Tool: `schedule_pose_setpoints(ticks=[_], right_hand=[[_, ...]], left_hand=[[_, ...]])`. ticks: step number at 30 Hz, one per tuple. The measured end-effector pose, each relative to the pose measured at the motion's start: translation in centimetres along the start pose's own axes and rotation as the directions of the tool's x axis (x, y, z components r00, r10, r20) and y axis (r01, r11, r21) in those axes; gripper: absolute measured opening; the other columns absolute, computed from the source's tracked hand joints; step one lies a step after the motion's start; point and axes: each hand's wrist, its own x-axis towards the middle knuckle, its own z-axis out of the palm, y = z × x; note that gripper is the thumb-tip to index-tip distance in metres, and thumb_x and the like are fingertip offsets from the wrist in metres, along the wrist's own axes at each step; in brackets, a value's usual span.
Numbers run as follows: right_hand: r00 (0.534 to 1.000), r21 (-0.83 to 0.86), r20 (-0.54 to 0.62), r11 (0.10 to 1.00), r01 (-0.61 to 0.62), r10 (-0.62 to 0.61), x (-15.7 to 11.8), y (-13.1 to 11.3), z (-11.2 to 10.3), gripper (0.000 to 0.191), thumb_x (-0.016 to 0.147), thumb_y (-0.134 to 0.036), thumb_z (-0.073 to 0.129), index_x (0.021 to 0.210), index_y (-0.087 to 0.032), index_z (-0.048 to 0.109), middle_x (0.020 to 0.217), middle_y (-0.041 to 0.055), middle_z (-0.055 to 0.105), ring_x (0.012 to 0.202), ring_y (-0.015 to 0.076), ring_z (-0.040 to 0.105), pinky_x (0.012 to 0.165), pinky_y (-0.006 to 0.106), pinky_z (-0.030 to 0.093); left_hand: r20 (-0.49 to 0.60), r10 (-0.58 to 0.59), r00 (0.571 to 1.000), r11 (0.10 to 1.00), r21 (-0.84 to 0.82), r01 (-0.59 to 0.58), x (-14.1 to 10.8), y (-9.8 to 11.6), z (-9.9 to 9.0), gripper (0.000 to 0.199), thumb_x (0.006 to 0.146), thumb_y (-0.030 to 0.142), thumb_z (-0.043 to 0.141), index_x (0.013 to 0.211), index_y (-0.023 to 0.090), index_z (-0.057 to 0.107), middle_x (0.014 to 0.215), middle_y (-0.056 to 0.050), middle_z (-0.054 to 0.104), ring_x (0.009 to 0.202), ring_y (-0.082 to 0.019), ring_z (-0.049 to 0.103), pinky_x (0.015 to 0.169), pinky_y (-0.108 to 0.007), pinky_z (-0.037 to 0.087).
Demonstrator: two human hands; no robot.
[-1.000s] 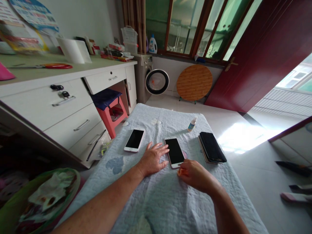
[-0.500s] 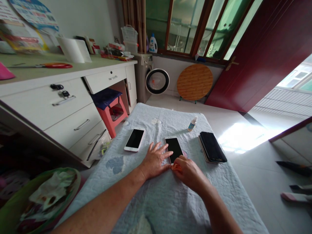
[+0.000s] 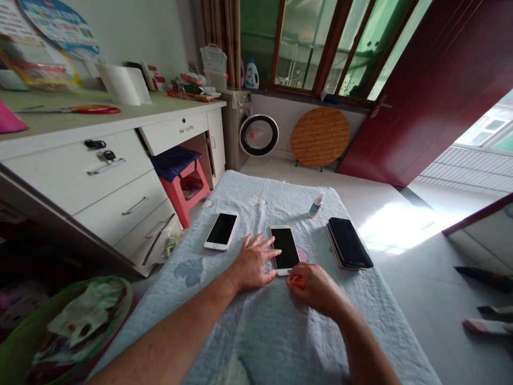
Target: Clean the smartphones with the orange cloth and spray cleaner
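Observation:
A white smartphone with a dark screen lies face up on the cloth-covered table. My left hand is open, its fingers spread against the phone's left edge. My right hand is closed on an orange cloth, at the phone's lower right corner. Part of the cloth is hidden by the fingers. Another white smartphone lies to the left. Over on the right is a stack of dark-screened devices. A small spray bottle stands upright behind them.
To the left is a white desk with a paper roll and red-handled scissors on top. A red stool is beside it. A bin with rubbish stands at the lower left. Behind are a washing machine and a red door.
My right hand, with the orange cloth, has shifted slightly down and right, uncovering the phone's lower end. The phone has turned a little straighter, and my left hand has moved slightly left.

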Motion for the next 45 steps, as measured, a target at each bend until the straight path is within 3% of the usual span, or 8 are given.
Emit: schedule_pose_setpoints(ticks=[6, 15, 23, 36, 45], right_hand=[[0.998, -0.013, -0.054, 1.000, 0.020, -0.021, 0.3, -0.3, 0.6, 0.013, 0.078, -0.014, 0.049, 0.078, -0.018, 0.061, 0.079, 0.0012, 0.061, 0.070, 0.0112, 0.055, 0.065, 0.020, 0.035], [0.988, -0.030, -0.142, 0.998, 0.055, -0.058, 1.3, -0.8, 2.5, 0.011, 0.084, -0.012, 0.047, 0.080, -0.018, 0.056, 0.084, 0.0015, 0.055, 0.072, 0.0108, 0.053, 0.066, 0.020, 0.036], [0.989, -0.118, -0.147, 0.992, -0.038, 0.020, 0.9, -1.0, 1.2, 0.011, 0.084, -0.013, 0.049, 0.076, -0.018, 0.054, 0.079, 0.0010, 0.057, 0.068, 0.0103, 0.052, 0.061, 0.020, 0.031], [0.980, -0.157, -0.182, 0.981, -0.113, 0.084, 0.5, 1.1, 0.2, 0.012, 0.083, -0.017, 0.047, 0.076, -0.018, 0.057, 0.077, 0.0006, 0.058, 0.066, 0.0110, 0.053, 0.061, 0.022, 0.032], [0.992, -0.024, -0.108, 0.998, 0.059, -0.062, 0.8, -0.2, 0.8, 0.011, 0.081, -0.014, 0.048, 0.078, -0.018, 0.059, 0.080, 0.0012, 0.059, 0.070, 0.0115, 0.054, 0.064, 0.021, 0.036]], left_hand=[[0.031, 0.029, 0.999, 1.000, -0.001, -0.029, -0.2, -0.7, 0.0, 0.065, 0.074, 0.044, 0.068, 0.134, 0.033, 0.046, 0.152, -0.004, 0.031, 0.139, -0.035, 0.023, 0.111, -0.059, 0.012], [0.009, 0.027, 1.000, 1.000, -0.007, -0.027, -0.1, -0.4, 0.0, 0.059, 0.080, 0.060, 0.058, 0.131, 0.032, 0.050, 0.150, -0.007, 0.035, 0.139, -0.033, 0.025, 0.110, -0.057, 0.015], [-0.032, 0.036, 0.999, 0.999, -0.016, -0.037, 0.1, -0.1, 0.2, 0.058, 0.078, 0.056, 0.063, 0.128, 0.026, 0.055, 0.146, -0.011, 0.039, 0.137, -0.033, 0.029, 0.111, -0.055, 0.016], [-0.043, 0.069, 0.997, 0.997, -0.026, -0.070, 0.1, -0.4, 0.6, 0.058, 0.076, 0.048, 0.067, 0.128, 0.025, 0.054, 0.146, -0.012, 0.040, 0.137, -0.029, 0.032, 0.113, -0.051, 0.015], [-0.024, 0.071, 0.997, 0.997, -0.036, -0.072, 0.1, -0.4, 0.3, 0.058, 0.080, 0.055, 0.061, 0.129, 0.025, 0.054, 0.147, -0.012, 0.038, 0.137, -0.029, 0.031, 0.113, -0.050, 0.017]])
